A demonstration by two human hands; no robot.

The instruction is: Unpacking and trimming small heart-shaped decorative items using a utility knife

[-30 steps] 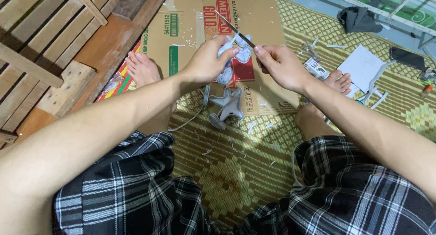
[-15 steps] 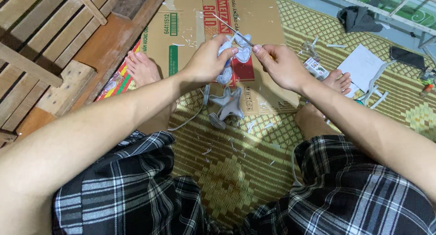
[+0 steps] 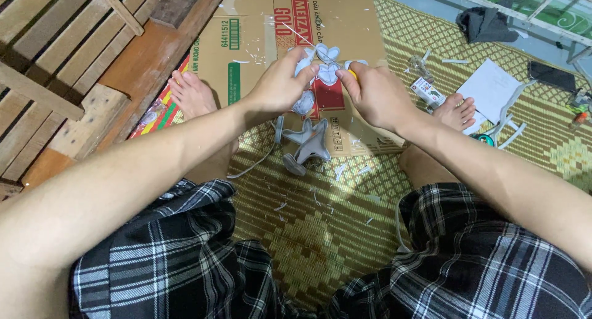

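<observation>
A: Fingers (image 3: 306,65) of the left hand (image 3: 280,85) pinch one side of a pale grey heart-shaped piece (image 3: 327,63), while the right hand (image 3: 376,94) closes on the other side together with a small yellow-handled tool (image 3: 352,73), seen above a flattened cardboard sheet (image 3: 259,41)

B: How far along does the work look?

A: Partly done, by my reading. A grey star-shaped piece (image 3: 310,141) already lies finished-looking on the cardboard's near edge, with a couple of small grey roundish bits beside it. The heart is in the hands, so its shaping seems unfinished

B: And the leavings?

A: White shavings (image 3: 280,206) are scattered across the woven mat (image 3: 320,233) between the knees and over the cardboard, which suggests a good deal of trimming

B: How does the heart itself look?

A: Matte, light grey, a flat outline with lobes at the top, held upright just above the red print on the cardboard. More grey material hangs beneath the left hand; whether it joins the heart I cannot tell

B: Anything else around?

A: A white sheet of paper (image 3: 490,88) and a dark cloth (image 3: 484,23) lie well apart on the mat, to the right
</observation>
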